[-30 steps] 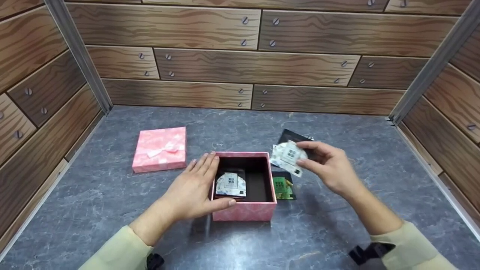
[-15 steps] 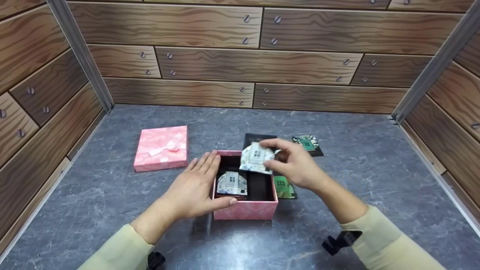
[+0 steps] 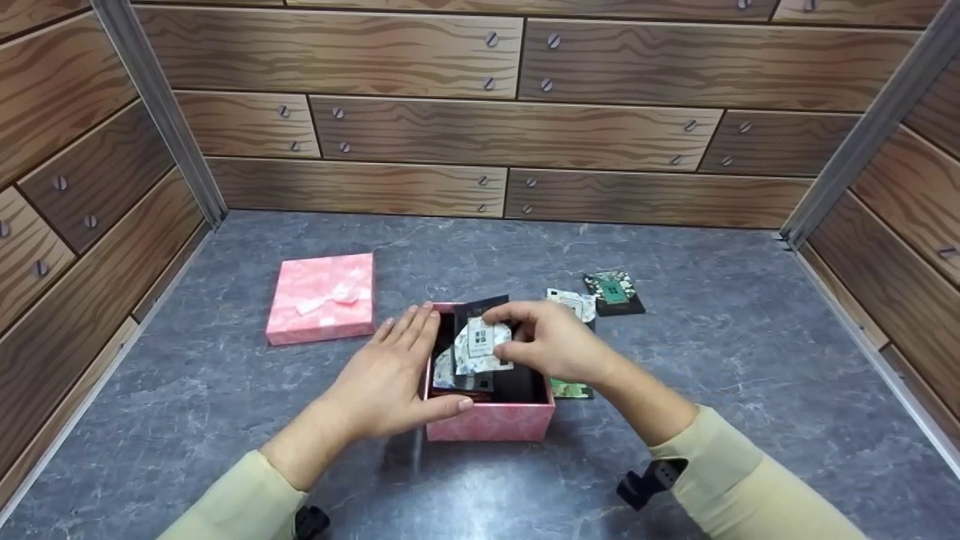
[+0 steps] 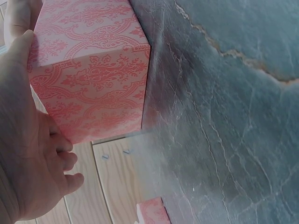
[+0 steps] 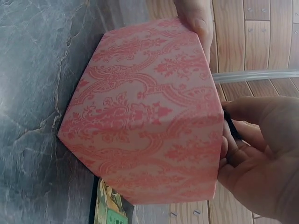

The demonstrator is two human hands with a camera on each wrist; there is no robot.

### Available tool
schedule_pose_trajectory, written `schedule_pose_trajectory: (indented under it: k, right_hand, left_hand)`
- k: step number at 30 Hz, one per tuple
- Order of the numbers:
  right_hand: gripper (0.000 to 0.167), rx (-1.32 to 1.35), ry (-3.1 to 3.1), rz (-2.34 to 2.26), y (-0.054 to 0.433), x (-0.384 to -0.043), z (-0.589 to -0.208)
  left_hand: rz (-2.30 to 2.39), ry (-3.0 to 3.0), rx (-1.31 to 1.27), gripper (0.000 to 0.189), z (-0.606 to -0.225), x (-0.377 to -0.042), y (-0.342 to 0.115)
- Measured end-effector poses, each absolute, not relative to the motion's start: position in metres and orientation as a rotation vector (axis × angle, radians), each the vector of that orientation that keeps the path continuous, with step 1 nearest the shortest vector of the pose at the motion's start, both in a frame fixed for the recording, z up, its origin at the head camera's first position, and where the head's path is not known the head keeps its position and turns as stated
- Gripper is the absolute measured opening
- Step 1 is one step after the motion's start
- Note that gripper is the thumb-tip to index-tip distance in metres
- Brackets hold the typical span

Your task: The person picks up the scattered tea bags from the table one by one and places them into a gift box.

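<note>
My right hand point(image 3: 559, 341) pinches a flat packet point(image 3: 474, 364) between thumb and fingers, white floral in front with a dark top. It is tilted over the opening of a pink patterned box point(image 3: 487, 422). Inside, at the left, lies another white floral packet point(image 3: 444, 373), partly covered by the held one. My left hand point(image 3: 386, 379) rests along the box's left rim, fingers extended, thumb over the front rim. In the right wrist view the box wall point(image 5: 149, 112) hides most of the held packet; the left wrist view shows the left hand point(image 4: 28, 140) against the box.
The pink lid point(image 3: 322, 292) with a bow lies at the back left. Right of the box are a white floral packet point(image 3: 574, 302), a dark floral packet with a green label point(image 3: 615, 292) and a green packet point(image 3: 571, 390). Wood-patterned walls point(image 3: 510, 135) enclose the table.
My right hand has carried the packet leftward from the table on the right to over the box, lowering it into the opening. The left hand has stayed on the box.
</note>
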State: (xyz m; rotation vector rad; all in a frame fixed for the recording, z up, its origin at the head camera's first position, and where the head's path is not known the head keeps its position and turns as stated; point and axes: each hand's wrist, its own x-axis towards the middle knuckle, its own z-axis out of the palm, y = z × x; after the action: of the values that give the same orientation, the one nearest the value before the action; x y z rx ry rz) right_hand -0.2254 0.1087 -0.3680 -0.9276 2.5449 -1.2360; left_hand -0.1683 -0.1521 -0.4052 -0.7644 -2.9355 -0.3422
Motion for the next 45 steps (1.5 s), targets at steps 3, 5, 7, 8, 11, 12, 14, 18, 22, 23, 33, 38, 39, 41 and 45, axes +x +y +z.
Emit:
schedule_pose_trajectory:
  k: [3,5,7,8,11,12,14,18,22,23,33,38,39,41,45]
  right_hand:
    - [0.043,-0.97,2.562,-1.165,0.104,-0.224,-0.369]
    - [0.044,-1.005,2.576,-1.114,0.1,-0.224,-0.37]
    - [0.044,-1.036,2.585,-1.059,0.097,-0.225,-0.37]
    - [0.045,-1.052,2.594,-1.029,0.095,-0.225,-0.37]
    - [0.047,-1.083,2.602,-0.958,0.09,-0.225,-0.372]
    - [0.048,-1.096,2.607,-0.936,0.089,-0.225,-0.372]
    - [0.05,-1.115,2.618,-0.894,0.086,-0.225,-0.372]
    - [0.054,-1.139,2.639,-0.823,0.084,-0.224,-0.372]
    - [0.056,-1.159,2.641,-0.766,0.083,-0.224,-0.371]
    - [0.056,-1.165,2.639,-0.75,0.083,-0.224,-0.371]
    - [0.058,-1.207,2.631,-0.592,0.078,-0.23,-0.374]
    - [0.059,-1.218,2.622,-0.542,0.076,-0.231,-0.375]
    - [0.059,-1.213,2.619,-0.542,0.075,-0.231,-0.375]
    - [0.059,-1.198,2.615,-0.545,0.074,-0.232,-0.375]
    - [0.06,-1.17,2.618,-0.569,0.073,-0.232,-0.374]
  left_hand:
    - [-0.346,-2.929,-0.759,0.124,-0.405,-0.168,-0.152]
    - [-0.346,-2.924,-0.756,0.124,-0.406,-0.169,-0.152]
    - [-0.346,-2.921,-0.755,0.124,-0.406,-0.168,-0.152]
    - [-0.345,-2.92,-0.754,0.124,-0.406,-0.168,-0.152]
    - [-0.338,-2.914,-0.762,0.123,-0.407,-0.169,-0.153]
    - [-0.336,-2.912,-0.764,0.123,-0.407,-0.169,-0.153]
    - [-0.334,-2.909,-0.768,0.122,-0.407,-0.169,-0.153]
    - [-0.332,-2.906,-0.774,0.122,-0.407,-0.169,-0.153]
    - [-0.326,-2.907,-0.772,0.122,-0.407,-0.169,-0.153]
    - [-0.324,-2.909,-0.771,0.123,-0.407,-0.169,-0.153]
    - [-0.33,-2.922,-0.765,0.123,-0.406,-0.168,-0.153]
    - [-0.356,-2.921,-0.759,0.122,-0.406,-0.167,-0.153]
    - [-0.357,-2.923,-0.759,0.122,-0.406,-0.167,-0.153]
    - [-0.359,-2.926,-0.758,0.122,-0.406,-0.167,-0.153]
    - [-0.362,-2.934,-0.755,0.122,-0.406,-0.167,-0.153]
